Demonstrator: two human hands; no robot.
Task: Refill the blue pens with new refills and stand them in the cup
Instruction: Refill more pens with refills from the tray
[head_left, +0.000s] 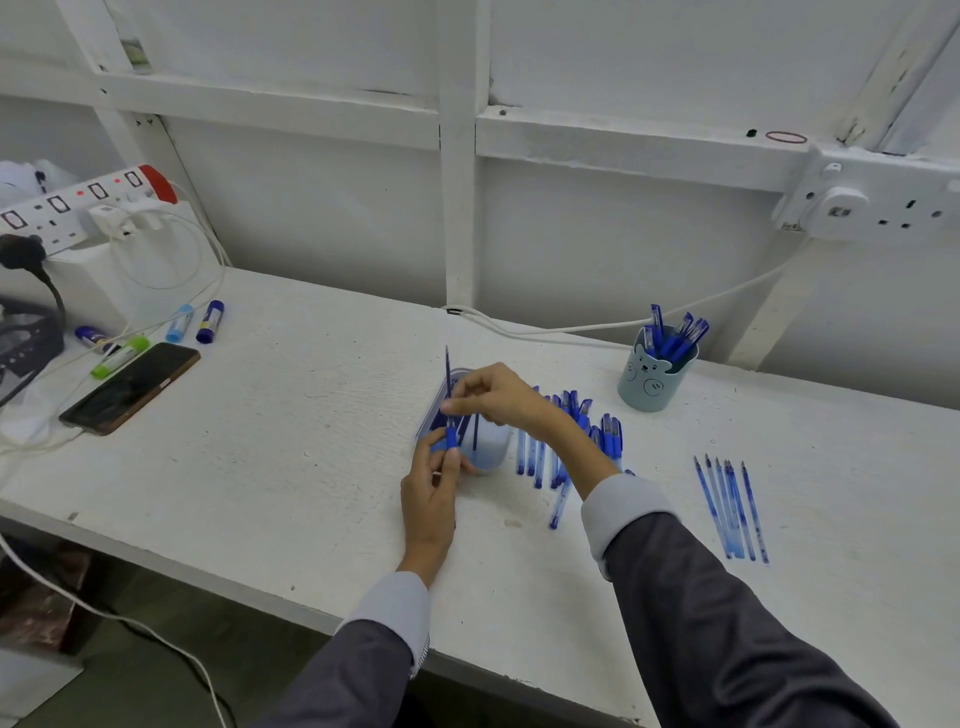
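**Both hands on one pen at the middle of the counter**

The person works over the white counter (311, 441). The left hand (430, 488) has its grip closed round a blue pen (451, 440), thumb and fingers curled about the lower barrel so that only the solid blue front section shows above them. The right hand (498, 397) pinches a refill (447, 366) between its fingertips. The refill is a thin, dark blue stick that stands nearly upright, with its lower end at the pen's mouth; I cannot tell how far it sits inside.

Just behind the hands is a small clear box (491, 449) with more dark blue sticks in it. To its right a row of capped pens (608, 436) lies side by side, partly under the right forearm. Farther right, well apart, a fan of loose refills (730, 512) lies flat, pale blue with fine tips.

Near the wall stands the cup (652, 384), grey-blue with a bear face, holding several finished pens (675, 335), caps up and leaning right.

At the far left lie a phone (130, 387) and some glue sticks (210, 322).
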